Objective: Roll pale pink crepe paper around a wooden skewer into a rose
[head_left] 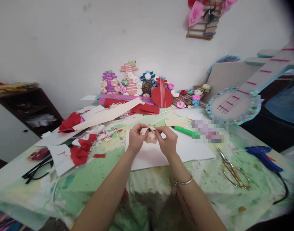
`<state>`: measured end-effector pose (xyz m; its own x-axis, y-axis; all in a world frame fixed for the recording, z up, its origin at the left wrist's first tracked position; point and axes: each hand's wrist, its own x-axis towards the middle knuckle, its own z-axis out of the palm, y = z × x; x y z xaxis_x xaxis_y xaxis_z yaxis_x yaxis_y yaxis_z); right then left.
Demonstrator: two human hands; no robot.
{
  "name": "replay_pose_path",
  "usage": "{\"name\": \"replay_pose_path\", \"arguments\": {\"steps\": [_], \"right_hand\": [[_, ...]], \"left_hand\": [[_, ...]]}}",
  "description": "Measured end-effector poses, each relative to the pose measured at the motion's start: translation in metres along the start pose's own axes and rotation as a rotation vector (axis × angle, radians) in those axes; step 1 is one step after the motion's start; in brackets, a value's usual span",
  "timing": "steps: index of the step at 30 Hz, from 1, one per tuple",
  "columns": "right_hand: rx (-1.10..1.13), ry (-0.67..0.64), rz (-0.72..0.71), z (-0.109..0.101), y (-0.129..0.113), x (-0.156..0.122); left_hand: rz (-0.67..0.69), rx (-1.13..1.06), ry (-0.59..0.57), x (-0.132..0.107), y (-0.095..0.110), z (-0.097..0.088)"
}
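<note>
Between my two hands is a small pale peach paper flower (151, 137), held above a white sheet (187, 153) on the table. My left hand (137, 137) pinches the flower's left upper edge between thumb and fingers. On the other side, my right hand (168, 138) pinches its right upper edge, with a bracelet round that wrist. Small dark spots show at the flower's top, too small to make out. Just right of my right hand lies a green-handled cutter (185, 131).
Gold-handled scissors (233, 171) and a blue glue gun (264, 156) with its cord lie at the right. Red paper scraps (80, 154) and black glasses (38, 171) are at the left. Small craft instruments (162, 93) lean against the wall; a larger one (236, 106) stands at right.
</note>
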<state>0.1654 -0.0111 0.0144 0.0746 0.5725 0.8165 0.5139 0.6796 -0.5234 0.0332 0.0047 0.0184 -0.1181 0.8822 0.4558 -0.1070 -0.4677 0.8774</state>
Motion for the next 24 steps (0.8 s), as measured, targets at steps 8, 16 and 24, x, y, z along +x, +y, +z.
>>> {"name": "replay_pose_path", "arguments": {"steps": [8, 16, 24], "right_hand": [[-0.119, 0.023, -0.136, 0.0014, 0.0006, -0.0019], [-0.058, -0.021, -0.161, -0.0003, -0.0025, -0.0026], [0.015, -0.007, -0.017, 0.0024, -0.003, -0.0025]], "left_hand": [[0.038, 0.071, 0.024, -0.0008, -0.0005, 0.0014], [0.066, 0.086, 0.007, 0.0011, -0.002, -0.001], [0.064, 0.031, 0.027, -0.0009, -0.0044, 0.0001]]}}
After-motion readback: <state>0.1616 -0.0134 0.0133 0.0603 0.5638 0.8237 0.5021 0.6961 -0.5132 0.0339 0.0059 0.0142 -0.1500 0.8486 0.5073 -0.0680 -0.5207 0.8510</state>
